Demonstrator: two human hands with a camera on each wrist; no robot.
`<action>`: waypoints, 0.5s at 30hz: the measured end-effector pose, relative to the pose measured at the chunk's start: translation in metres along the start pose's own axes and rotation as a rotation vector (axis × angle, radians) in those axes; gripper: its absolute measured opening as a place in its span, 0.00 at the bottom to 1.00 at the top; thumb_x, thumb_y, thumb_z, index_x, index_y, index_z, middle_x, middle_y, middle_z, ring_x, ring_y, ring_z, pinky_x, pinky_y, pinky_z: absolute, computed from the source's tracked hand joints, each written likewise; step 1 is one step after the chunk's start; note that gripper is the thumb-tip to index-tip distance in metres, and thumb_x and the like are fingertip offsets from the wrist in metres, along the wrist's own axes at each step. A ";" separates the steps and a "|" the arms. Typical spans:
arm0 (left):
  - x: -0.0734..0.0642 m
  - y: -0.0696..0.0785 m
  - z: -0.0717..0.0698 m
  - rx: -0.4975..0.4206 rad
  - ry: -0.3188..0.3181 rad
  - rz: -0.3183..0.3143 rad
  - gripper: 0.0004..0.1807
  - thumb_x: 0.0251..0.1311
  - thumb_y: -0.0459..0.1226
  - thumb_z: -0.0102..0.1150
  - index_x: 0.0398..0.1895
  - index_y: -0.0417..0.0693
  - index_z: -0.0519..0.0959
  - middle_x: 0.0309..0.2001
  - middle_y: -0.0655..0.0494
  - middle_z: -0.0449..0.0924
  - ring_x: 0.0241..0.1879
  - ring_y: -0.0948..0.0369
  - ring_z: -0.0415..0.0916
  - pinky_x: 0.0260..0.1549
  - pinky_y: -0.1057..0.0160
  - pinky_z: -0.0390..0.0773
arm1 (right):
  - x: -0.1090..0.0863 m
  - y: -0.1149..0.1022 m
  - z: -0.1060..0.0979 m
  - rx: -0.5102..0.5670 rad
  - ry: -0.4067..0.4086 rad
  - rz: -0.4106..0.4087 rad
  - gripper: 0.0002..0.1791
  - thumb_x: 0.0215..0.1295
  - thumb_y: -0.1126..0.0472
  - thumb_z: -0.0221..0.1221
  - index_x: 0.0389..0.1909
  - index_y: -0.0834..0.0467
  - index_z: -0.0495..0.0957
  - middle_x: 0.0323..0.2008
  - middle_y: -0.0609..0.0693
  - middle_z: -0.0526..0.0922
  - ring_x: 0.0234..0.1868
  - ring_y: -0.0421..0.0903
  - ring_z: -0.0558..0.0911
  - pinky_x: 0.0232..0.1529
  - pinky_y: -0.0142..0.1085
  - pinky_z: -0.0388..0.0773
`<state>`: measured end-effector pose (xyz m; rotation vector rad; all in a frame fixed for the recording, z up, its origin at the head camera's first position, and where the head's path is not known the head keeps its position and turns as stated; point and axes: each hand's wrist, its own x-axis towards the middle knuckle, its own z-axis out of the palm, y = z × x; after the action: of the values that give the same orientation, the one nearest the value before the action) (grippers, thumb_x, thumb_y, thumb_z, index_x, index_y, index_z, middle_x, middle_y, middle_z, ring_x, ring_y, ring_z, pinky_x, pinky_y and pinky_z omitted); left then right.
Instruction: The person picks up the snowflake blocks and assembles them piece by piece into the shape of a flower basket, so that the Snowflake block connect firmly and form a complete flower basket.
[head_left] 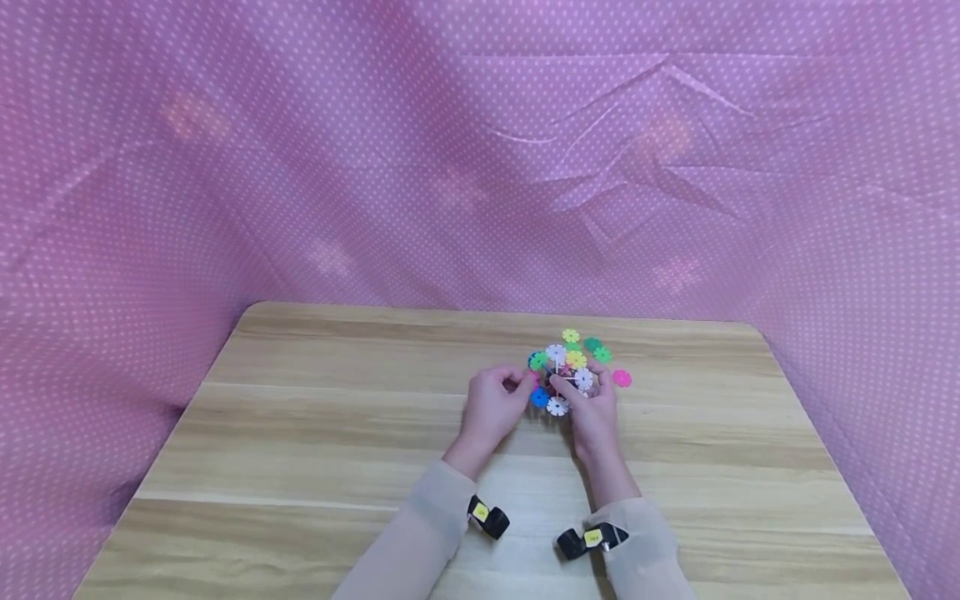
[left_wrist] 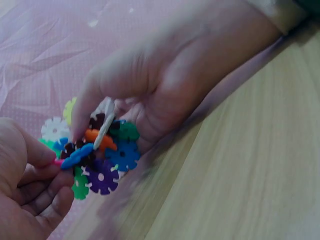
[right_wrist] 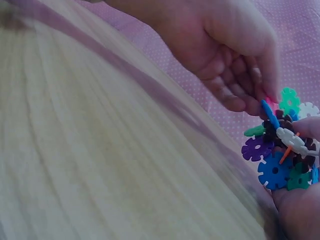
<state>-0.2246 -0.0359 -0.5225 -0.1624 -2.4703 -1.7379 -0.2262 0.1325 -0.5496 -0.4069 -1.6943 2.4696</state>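
My left hand pinches a small pink wheel between thumb and finger. Those two fingers are squeezed on it, and the others are curled up loosely below. The pink wheel is right by the edge of a blue wheel. I can't tell if it is pushed into it or just touching.

My right hand holds a bunch of wheels. My thumb is on the near side and my other fingers go around the back, so they are clamped on it. The bunch is over the bench, right of the middle and close to the far edge. All the wheels have little notches around them.

Some brown wheels sit in the middle of the bunch. An orange wheel is next to them, and a white wheel is seen nearly edge-on. Lower down, a purple wheel sticks out. Past my right fingers, I see a bright pink wheel and a pale yellow wheel; I can't tell if they lie on the bench or not.

A pink dotted cloth hangs behind.
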 end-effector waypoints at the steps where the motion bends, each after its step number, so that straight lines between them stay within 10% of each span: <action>1: 0.000 0.001 0.000 -0.002 0.001 0.003 0.09 0.72 0.39 0.72 0.32 0.47 0.89 0.30 0.60 0.87 0.29 0.63 0.81 0.32 0.63 0.85 | 0.000 0.000 0.001 -0.001 0.002 0.000 0.35 0.66 0.72 0.72 0.68 0.51 0.68 0.70 0.61 0.78 0.67 0.51 0.82 0.64 0.35 0.83; 15: 0.004 -0.003 -0.006 0.026 -0.043 -0.002 0.07 0.75 0.39 0.67 0.41 0.45 0.85 0.35 0.56 0.87 0.32 0.62 0.83 0.33 0.64 0.87 | -0.006 -0.003 0.001 0.044 -0.100 -0.004 0.23 0.75 0.69 0.64 0.63 0.53 0.68 0.41 0.44 0.92 0.42 0.40 0.89 0.50 0.31 0.85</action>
<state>-0.2290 -0.0429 -0.5229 -0.1967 -2.5223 -1.7206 -0.2210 0.1316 -0.5452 -0.2793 -1.6708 2.5604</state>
